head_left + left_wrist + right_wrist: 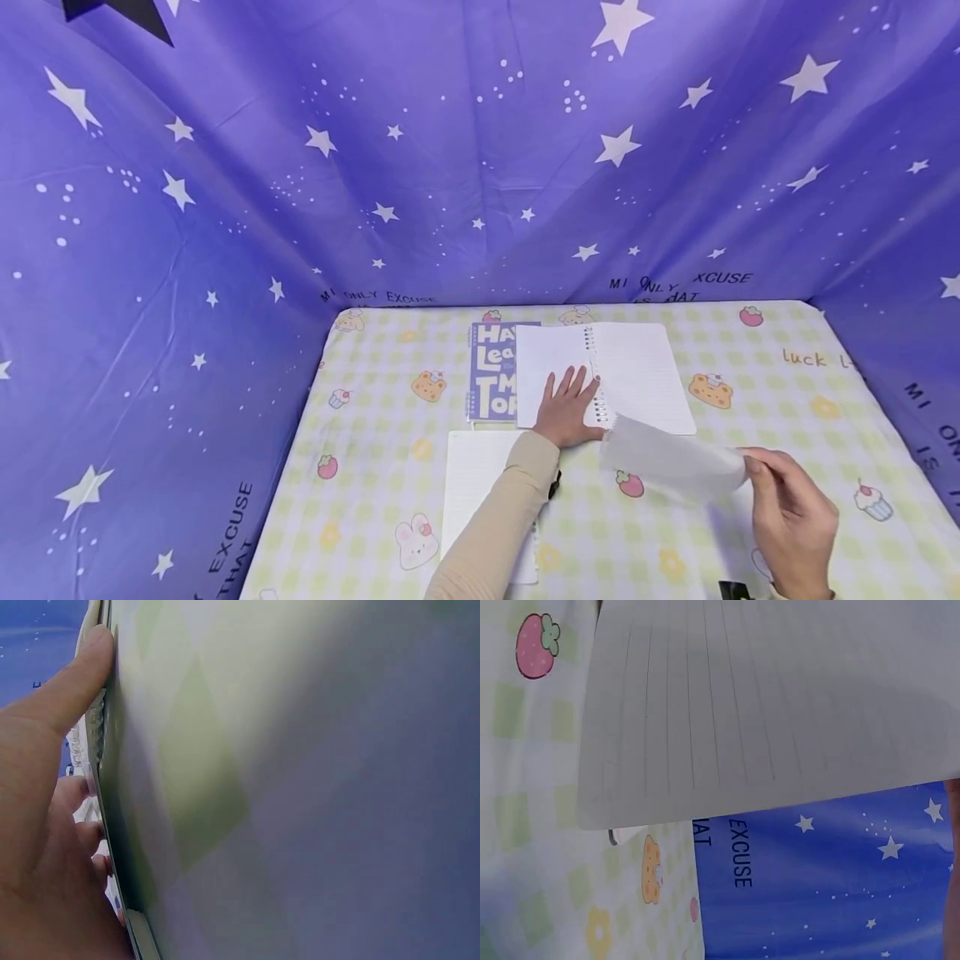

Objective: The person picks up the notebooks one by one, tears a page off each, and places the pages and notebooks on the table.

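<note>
A spiral notebook [643,375] lies spread on the table, its lined pages facing up. My left hand [566,414] rests on its left page with fingers spread, the thumb near the lower end of the ring binding [599,408]. In the left wrist view, that hand [45,825] lies along the notebook's edge. My right hand [795,512] pinches the right end of a loose-looking sheet of paper [667,462]. The sheet bows in the air below the notebook, its jagged left end close to my left thumb. Faint ruled lines show on the sheet [705,727] in the right wrist view.
A blue-purple cover with large white letters [491,383] lies partly under the notebook's left side. Another white lined page [472,492] is on the table nearer me, partly covered by my left sleeve [495,525]. The checked tablecloth [375,500] meets a starry blue curtain [450,167].
</note>
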{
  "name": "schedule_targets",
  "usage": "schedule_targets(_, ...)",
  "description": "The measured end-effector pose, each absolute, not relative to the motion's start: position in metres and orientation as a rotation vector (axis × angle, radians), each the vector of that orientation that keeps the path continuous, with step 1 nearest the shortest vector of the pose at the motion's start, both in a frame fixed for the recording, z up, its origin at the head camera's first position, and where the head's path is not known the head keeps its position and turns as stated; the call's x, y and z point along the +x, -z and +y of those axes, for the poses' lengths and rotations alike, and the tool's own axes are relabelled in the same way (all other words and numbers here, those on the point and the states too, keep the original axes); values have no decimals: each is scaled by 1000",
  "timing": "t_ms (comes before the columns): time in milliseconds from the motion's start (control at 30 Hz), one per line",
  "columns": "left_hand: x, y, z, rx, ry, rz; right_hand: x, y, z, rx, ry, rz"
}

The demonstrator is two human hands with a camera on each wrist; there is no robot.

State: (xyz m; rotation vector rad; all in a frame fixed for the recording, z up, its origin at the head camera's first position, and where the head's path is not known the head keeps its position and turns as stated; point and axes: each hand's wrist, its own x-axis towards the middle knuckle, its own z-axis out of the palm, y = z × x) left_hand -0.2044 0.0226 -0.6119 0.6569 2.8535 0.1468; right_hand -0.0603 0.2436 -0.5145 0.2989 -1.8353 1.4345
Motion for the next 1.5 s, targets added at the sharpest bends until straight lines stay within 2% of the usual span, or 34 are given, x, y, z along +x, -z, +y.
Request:
schedule_targets(333,-200,593,4,777,-424,2750,-64,514,244,203,-1284,-2021)
schedule_targets(600,-174,575,-9,703,-1406,2381,-71,511,242,105,-1222,-2110)
schedule_targets(700,-160,567,-11,656,-1602,2204,-75,514,241,95,-1232,-2068)
schedule_targets(1067,-122,561,2,348,-1870,2199,-87,507,239,87,-1192,-2106)
schedule_targets(1367,-107,571,9,104,-1990,2223,-84,514,231,-130,-1146,-2374)
schedule_targets(1500,-103,576,11,54,-1992,2242,-84,526,233,-148,-1126,-2466)
